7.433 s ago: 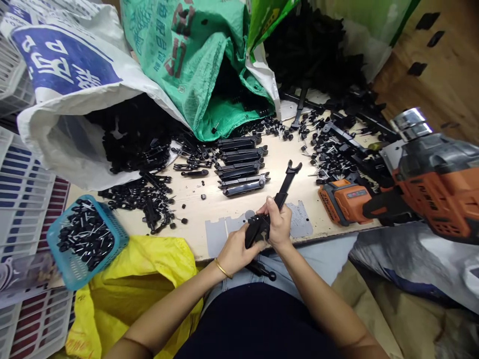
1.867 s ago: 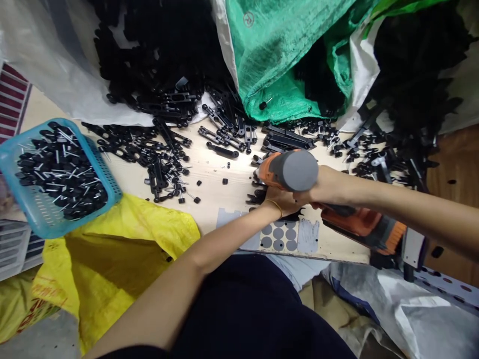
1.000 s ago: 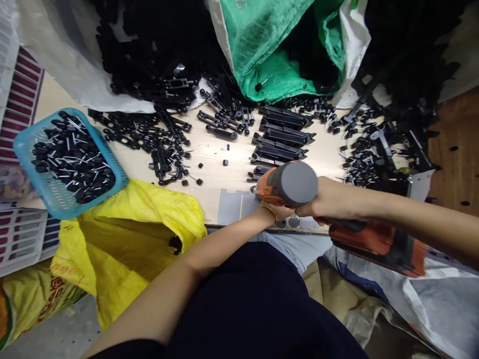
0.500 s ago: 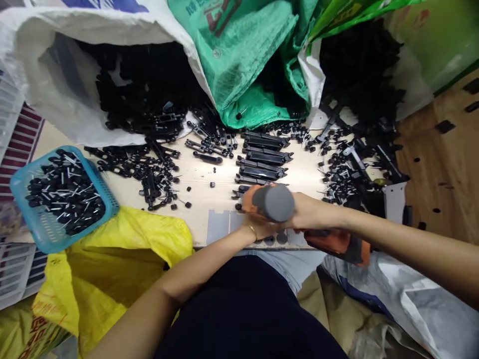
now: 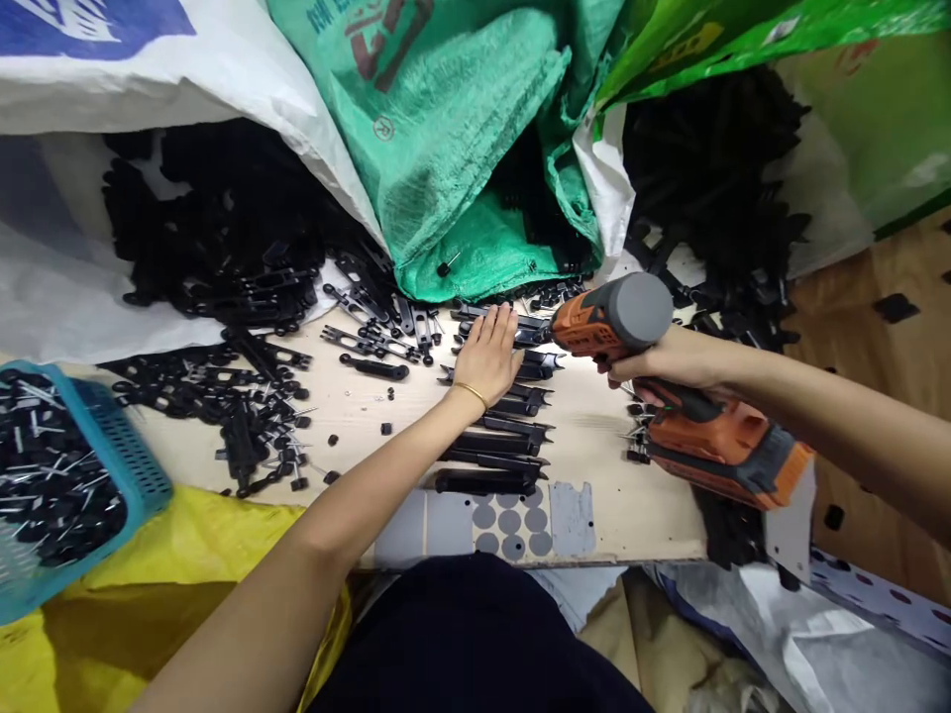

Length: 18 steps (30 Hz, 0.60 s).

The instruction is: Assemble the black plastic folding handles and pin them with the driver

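My left hand (image 5: pixel 488 355) lies with fingers outstretched over the far part of a row of long black plastic parts (image 5: pixel 494 441). A gold bangle (image 5: pixel 471 393) is on that wrist. My right hand (image 5: pixel 669 358) is wrapped round the handle of an orange and black cordless drill (image 5: pixel 594 319). The drill points left, its tip at the right end of a far black part, close to my left fingers; whether it touches is too small to tell. Toward me, the rest of the row lies side by side. Below the row are grey round discs (image 5: pixel 509 521) and a grey sheet (image 5: pixel 572 517).
A blue basket (image 5: pixel 141 475) of black-headed pins stands left, beside a yellow bag (image 5: pixel 200 525). Loose black links and pins (image 5: pixel 245 426) are heaped left of the row. A white sack (image 5: pixel 245 74), a green sack (image 5: pixel 446 149) and another bag (image 5: pixel 839 149) line the back.
Both hands have moved from the table's front edge to the far part of the row, the right carrying the drill. My left hand now lies spread on the parts. The view has shifted.
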Available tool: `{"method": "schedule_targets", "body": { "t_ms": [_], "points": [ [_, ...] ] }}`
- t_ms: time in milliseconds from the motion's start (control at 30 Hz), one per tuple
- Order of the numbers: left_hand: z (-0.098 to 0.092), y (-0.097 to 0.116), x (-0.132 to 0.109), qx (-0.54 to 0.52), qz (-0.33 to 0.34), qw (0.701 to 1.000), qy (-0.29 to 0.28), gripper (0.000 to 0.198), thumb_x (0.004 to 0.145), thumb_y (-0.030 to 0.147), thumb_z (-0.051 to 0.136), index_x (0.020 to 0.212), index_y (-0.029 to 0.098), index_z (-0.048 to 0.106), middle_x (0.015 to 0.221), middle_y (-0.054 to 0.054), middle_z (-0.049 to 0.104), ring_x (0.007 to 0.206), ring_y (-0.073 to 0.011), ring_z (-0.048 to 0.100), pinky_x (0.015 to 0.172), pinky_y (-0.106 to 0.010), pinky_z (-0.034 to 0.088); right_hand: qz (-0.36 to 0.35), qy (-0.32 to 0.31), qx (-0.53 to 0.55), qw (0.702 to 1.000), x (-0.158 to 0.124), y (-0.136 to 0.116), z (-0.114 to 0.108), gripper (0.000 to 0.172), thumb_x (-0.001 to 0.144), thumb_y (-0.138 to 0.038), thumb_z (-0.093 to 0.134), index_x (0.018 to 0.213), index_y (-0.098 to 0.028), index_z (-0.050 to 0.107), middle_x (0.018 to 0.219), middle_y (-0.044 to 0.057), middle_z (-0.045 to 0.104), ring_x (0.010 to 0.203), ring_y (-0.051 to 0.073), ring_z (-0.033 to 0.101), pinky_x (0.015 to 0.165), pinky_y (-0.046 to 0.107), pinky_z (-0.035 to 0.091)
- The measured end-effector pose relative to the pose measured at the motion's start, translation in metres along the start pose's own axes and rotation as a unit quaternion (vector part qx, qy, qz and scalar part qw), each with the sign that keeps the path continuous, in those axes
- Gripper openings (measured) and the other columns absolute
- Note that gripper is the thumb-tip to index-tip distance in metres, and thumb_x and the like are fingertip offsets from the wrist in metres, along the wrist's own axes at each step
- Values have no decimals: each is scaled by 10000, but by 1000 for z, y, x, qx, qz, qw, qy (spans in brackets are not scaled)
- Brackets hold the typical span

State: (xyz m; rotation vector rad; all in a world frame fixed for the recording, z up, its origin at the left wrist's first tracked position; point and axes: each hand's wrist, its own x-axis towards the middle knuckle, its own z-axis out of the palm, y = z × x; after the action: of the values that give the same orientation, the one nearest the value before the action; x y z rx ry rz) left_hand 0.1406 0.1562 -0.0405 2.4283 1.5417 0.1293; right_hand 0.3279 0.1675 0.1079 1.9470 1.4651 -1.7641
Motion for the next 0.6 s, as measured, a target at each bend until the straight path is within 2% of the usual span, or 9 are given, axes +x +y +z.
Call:
{"method": "schedule_targets", "body": {
  "t_ms": [133,200,367,500,600],
  "points": [
    [-1,1,-5,4,3,1000,-7,586,929,332,290,1427,29,233,1517,-154,201,1408,-278,159,1146,-403,159,0,3,-71,997,12,-6,-4,118,647,-108,571,721,-139,485,480,-34,442,354,71,408,325,200,304],
    [-3,0,-5,5,-4,1000,-9,589,929,335,288,1423,20,237,1512,-167,205,1405,-287,167,1139,-410,171,-5,15,-92,996,12,-7,-3,116,648,-113,578,713,-139,485,485,-32,437,361,74,409,329,207,306],
    [-4,-4,-6,6,0,1000,-9,594,933,330,274,1438,28,194,1516,-163,194,1405,-276,173,1135,-411,172,-14,19,-69,997,-8,-2,8,147,662,-117,596,766,-134,493,569,-7,483,411,79,459,378,215,369],
    [-3,-6,-8,7,1,1000,8,602,933,357,285,1454,76,173,1521,-157,184,1402,-286,181,1129,-423,175,21,10,-29,999,-28,7,15,182,668,-143,584,834,-151,509,648,5,546,384,62,444,359,208,363],
    [-4,-6,-9,1,6,1000,9,578,933,354,293,1457,133,193,1526,-136,182,1400,-296,186,1125,-435,178,35,-23,-41,998,-28,8,20,137,660,-152,579,774,-157,503,545,-17,506,376,82,451,359,220,367]
  ]
}}
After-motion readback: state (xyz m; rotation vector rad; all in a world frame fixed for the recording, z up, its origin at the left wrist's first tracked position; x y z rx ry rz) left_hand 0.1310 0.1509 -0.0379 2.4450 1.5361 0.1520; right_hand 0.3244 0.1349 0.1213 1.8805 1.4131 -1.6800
